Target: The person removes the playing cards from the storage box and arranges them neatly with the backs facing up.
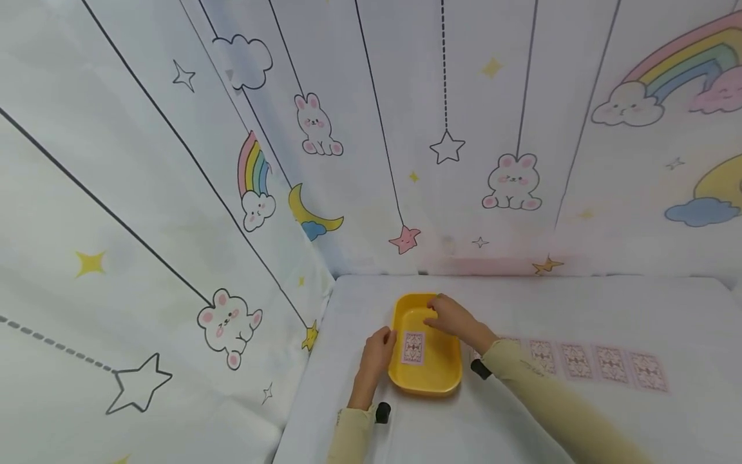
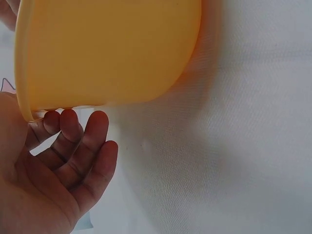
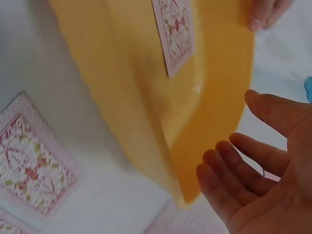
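Note:
A yellow plastic tray [image 1: 426, 380] sits on the white-covered table, and one pink patterned playing card [image 1: 413, 348] lies face down in it. My left hand [image 1: 378, 350] grips the tray's left rim; in the left wrist view its curled fingers [image 2: 97, 127] touch the outer wall. At the far right corner of the tray is my right hand [image 1: 454, 317], its thumb and fingers spread apart with nothing pinched between them. The right wrist view shows those fingertips [image 3: 209, 170] close to the rim; whether they touch it I cannot tell.
To the right of the tray, several matching cards [image 1: 576, 361] lie in a row on the white tabletop [image 1: 522, 425], partly behind the right forearm. White curtains [image 1: 371, 193] printed with rabbits, stars and rainbows rise at the back and left.

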A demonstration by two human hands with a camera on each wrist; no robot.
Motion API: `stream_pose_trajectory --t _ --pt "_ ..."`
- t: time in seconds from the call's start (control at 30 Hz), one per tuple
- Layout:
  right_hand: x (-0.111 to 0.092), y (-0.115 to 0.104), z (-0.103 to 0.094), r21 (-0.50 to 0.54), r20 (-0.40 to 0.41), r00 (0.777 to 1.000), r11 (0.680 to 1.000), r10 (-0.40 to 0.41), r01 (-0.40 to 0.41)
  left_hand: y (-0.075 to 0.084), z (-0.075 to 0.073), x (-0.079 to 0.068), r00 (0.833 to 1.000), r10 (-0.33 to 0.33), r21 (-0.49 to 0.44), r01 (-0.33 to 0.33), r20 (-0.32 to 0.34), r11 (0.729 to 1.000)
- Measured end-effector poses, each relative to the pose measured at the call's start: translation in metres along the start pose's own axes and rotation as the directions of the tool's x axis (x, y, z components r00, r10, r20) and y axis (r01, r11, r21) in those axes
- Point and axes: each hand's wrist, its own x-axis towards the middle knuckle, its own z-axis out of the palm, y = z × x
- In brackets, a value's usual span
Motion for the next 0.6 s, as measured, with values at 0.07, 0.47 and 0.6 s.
stream_pose_trajectory --t 0.07,0.47,0.6 --pt "0.006 -0.006 0.008 -0.021 0.046 0.999 1.0 -0.002 0.003 0.0 0.0 0.001 1.0 0.004 -0.006 -0.004 0.003 1.0" --pt "0.017 -0.033 0.039 -0.133 0.232 0.971 0.991 0.059 -0.029 0.001 -0.003 0.003 1.0 0.005 0.008 -0.005 -0.008 1.0" --pt "0.017 -0.039 0.048 -0.221 0.239 0.964 0.973 0.119 -0.065 0.001 -0.002 0.003 1.0 0.008 0.021 -0.008 -0.008 1.0"
